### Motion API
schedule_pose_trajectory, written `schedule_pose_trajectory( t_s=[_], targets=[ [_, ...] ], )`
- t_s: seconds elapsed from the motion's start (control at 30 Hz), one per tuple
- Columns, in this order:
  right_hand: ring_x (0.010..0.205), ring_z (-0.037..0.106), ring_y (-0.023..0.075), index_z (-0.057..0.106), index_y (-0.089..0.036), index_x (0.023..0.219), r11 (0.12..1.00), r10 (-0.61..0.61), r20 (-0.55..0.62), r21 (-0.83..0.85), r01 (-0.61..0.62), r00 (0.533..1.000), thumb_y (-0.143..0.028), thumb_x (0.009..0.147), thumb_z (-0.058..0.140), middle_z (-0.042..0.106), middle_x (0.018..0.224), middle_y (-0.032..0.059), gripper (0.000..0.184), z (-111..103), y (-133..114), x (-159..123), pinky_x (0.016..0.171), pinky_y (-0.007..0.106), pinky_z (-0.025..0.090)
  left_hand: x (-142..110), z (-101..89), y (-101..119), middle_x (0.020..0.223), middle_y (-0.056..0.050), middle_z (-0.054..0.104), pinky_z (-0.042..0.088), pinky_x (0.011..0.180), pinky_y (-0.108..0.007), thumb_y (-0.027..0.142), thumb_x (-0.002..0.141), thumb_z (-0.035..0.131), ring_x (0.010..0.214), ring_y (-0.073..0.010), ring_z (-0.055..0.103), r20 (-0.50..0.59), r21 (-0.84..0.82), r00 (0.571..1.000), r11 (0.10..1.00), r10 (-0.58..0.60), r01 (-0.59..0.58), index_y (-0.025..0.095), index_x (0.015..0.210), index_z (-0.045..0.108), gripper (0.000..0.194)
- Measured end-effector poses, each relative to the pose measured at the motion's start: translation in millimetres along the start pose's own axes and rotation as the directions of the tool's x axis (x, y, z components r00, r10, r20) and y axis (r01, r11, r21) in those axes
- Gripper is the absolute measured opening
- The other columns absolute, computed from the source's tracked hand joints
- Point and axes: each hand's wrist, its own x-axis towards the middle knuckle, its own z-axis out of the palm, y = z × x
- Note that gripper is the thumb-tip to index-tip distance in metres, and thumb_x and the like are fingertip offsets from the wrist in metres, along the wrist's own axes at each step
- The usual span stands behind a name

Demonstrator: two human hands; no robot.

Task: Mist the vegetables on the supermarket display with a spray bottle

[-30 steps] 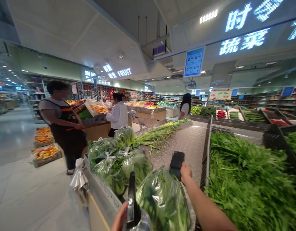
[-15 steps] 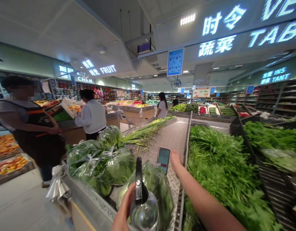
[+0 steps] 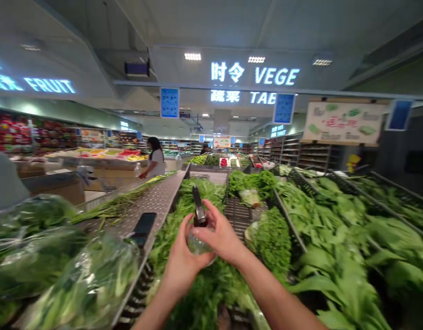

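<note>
The left hand [image 3: 181, 262] and right hand [image 3: 226, 237] kept fingers [image 3: 212, 211] curled around the bottle [image 3: 197, 246], probably to steady it above the greens [image 3: 194, 295].

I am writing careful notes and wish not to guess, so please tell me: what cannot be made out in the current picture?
In the head view:
Bottle: much of its body is hidden by the left hand and right hand.
Phone: too dark to read.
Overhead sign: its lower line's end is behind a blue panel.
That panel's print: too small and blurred.
Person at far left: cut off by the edge.
</note>
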Motion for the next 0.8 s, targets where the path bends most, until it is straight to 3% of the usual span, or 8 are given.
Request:
schedule_pose_trajectory(
  t_s=[0.1, 0.23, 0.37, 0.53, 0.63, 0.7, 0.8],
  targets=[
    [0.083, 0.053, 0.0140, 0.040, -0.018, 0.114, 0.979, -0.071, -0.171, -0.202, 0.036, 0.983, -0.025, 0.060, 0.061, 0.058, 0.093, 0.0018, 0.059, -66.1, -14.5, -49.8, 0.080, 0.029, 0.040, -24.0, 82.8, 24.6, 0.122, -0.007, 0.042, 0.031, 0.096, -0.037, 0.014, 0.054, 0.060, 0.109, -0.0217, 0.043, 0.121, 0.004, 0.992, 0.999, 0.041, -0.042, 0.022, 0.122, 0.021, 0.079],
    [0.070, 0.054, 0.0120, 0.051, -0.017, 0.096, 0.924, -0.089, -0.346, -0.378, -0.052, 0.934, -0.027, 0.064, 0.057, 0.058, 0.079, -0.0001, 0.035, -157.2, -27.6, -116.7, 0.067, 0.024, 0.043, -64.2, 190.7, 48.6, 0.124, -0.009, 0.039, 0.029, 0.097, -0.036, 0.012, 0.052, 0.059, 0.112, -0.0225, 0.040, 0.225, -0.036, 0.970, 0.996, 0.092, -0.086, 0.018, 0.122, 0.022, 0.080],
    [0.069, 0.056, 0.0146, 0.053, -0.015, 0.090, 0.887, -0.073, -0.558, -0.415, -0.202, 0.827, -0.034, 0.067, 0.052, 0.060, 0.080, 0.0029, 0.030, -229.2, -34.2, -176.6, 0.064, 0.026, 0.045, -97.2, 276.5, 64.2, 0.122, -0.008, 0.043, 0.033, 0.095, -0.033, 0.009, 0.046, 0.060, 0.109, -0.0222, 0.043, 0.358, -0.071, 0.934, 0.997, -0.002, 0.029, 0.018, 0.123, 0.023, 0.086],
    [0.082, 0.057, 0.0185, 0.054, -0.016, 0.095, 0.942, -0.066, -0.699, -0.279, -0.187, 0.712, -0.038, 0.064, 0.055, 0.061, 0.095, 0.0054, 0.038, -284.5, -53.4, -238.0, 0.073, 0.028, 0.045, -130.2, 342.8, 74.5, 0.125, -0.007, 0.041, 0.031, 0.097, -0.028, 0.009, 0.044, 0.059, 0.114, -0.0219, 0.038, 0.478, -0.083, 0.879, 0.995, -0.006, 0.052, 0.017, 0.125, 0.024, 0.089],
    [0.083, 0.057, 0.0204, 0.059, -0.015, 0.086, 0.921, -0.079, -0.801, -0.287, -0.264, 0.594, -0.040, 0.060, 0.058, 0.062, 0.093, 0.0061, 0.036, -304.1, -60.0, -268.0, 0.074, 0.028, 0.044, -145.1, 370.2, 68.4, 0.128, -0.008, 0.037, 0.027, 0.099, -0.026, 0.014, 0.044, 0.062, 0.119, -0.0231, 0.032, 0.624, -0.064, 0.781, 0.996, -0.007, 0.059, 0.012, 0.123, 0.031, 0.085],
    [0.083, 0.057, 0.0210, 0.060, -0.016, 0.085, 0.888, -0.118, -0.812, -0.344, -0.306, 0.572, -0.042, 0.057, 0.060, 0.063, 0.091, 0.0052, 0.038, -314.6, -60.5, -283.3, 0.074, 0.027, 0.044, -151.6, 387.5, 63.1, 0.127, -0.010, 0.038, 0.027, 0.099, -0.024, 0.018, 0.059, 0.051, 0.118, -0.0199, 0.033, 0.705, -0.021, 0.706, 0.993, -0.065, 0.113, 0.006, 0.122, 0.035, 0.066],
    [0.087, 0.055, 0.0214, 0.060, -0.017, 0.087, 0.852, -0.152, -0.817, -0.394, -0.344, 0.557, -0.044, 0.057, 0.059, 0.063, 0.092, 0.0044, 0.040, -330.1, -61.1, -298.5, 0.074, 0.025, 0.044, -157.2, 408.7, 64.2, 0.128, -0.009, 0.037, 0.027, 0.098, -0.023, 0.012, 0.066, 0.036, 0.118, -0.0165, 0.034, 0.744, 0.019, 0.658, 0.988, -0.115, 0.151, 0.007, 0.122, 0.035, 0.057]
  ],
)
